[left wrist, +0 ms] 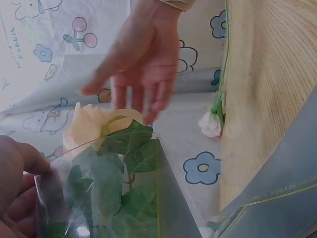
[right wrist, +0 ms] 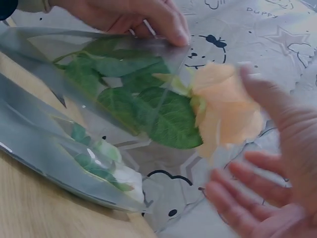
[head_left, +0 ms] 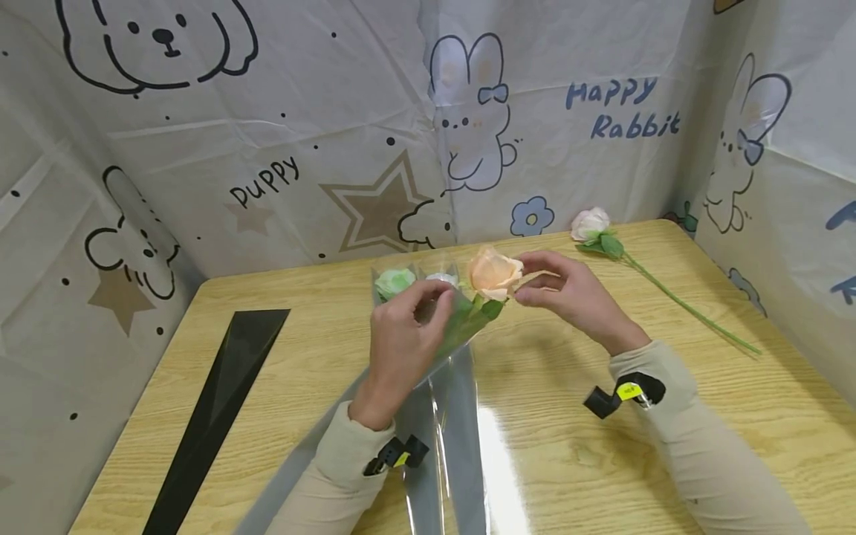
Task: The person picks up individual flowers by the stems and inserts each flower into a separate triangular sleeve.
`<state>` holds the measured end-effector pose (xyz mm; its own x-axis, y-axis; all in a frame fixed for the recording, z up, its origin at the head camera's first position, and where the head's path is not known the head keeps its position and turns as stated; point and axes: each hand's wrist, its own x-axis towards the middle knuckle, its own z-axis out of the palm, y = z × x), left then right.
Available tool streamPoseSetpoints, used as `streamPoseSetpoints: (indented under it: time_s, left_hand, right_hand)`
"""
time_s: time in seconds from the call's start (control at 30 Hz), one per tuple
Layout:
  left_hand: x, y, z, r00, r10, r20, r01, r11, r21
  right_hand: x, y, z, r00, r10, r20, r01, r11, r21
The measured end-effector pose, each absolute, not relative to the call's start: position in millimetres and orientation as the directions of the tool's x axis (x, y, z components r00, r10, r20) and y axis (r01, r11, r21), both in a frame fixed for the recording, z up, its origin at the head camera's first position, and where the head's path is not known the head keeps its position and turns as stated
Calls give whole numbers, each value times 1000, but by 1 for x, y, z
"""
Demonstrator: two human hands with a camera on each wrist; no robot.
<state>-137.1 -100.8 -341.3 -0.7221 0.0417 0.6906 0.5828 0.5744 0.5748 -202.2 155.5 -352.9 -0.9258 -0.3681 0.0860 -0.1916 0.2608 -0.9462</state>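
Note:
A peach rose (head_left: 493,273) stands with its bloom above the rim of a clear-fronted grey flower sleeve (right wrist: 163,54). Its green leaves (left wrist: 99,183) show through the film. My left hand (head_left: 404,334) pinches the sleeve's top edge, thumb on the near face. Right beside the bloom, my right hand (head_left: 575,297) has its fingers spread and extended, thumb near the outer petals. Two more sleeved flowers, a pale green rose (head_left: 394,282) and a white one (right wrist: 130,181), lie behind the left hand; the white bloom is partly hidden in the head view.
A loose pale pink rose (head_left: 591,223) with a long stem lies at the back right of the wooden table (head_left: 321,319). An empty black sleeve (head_left: 214,401) lies on the left. Printed cloth (head_left: 281,134) hangs around the back and sides.

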Motion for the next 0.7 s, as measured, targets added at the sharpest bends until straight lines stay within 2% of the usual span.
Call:
streamPoseSetpoints:
  time_s: [0.1, 0.27, 0.5, 0.7]
  left_hand:
    - [-137, -101, -342, -721, 41, 692, 580, 582, 570]
    - [-137, -101, -343, -723, 49, 689, 580, 585, 567]
    - [-137, -100, -343, -708, 53, 704, 592, 587, 552]
    - [-137, -99, -342, -706, 55, 706, 591, 595, 545]
  right_hand:
    - [-201, 157, -349, -929, -280, 242, -292, 151, -944]
    - [-198, 154, -347, -876, -225, 426, -434, -14, -901]
    - [-191, 148, -346, -833, -238, 499, -490, -99, -866]
    - [-185, 145, -344, -826, -264, 499, -511, -23, -859]
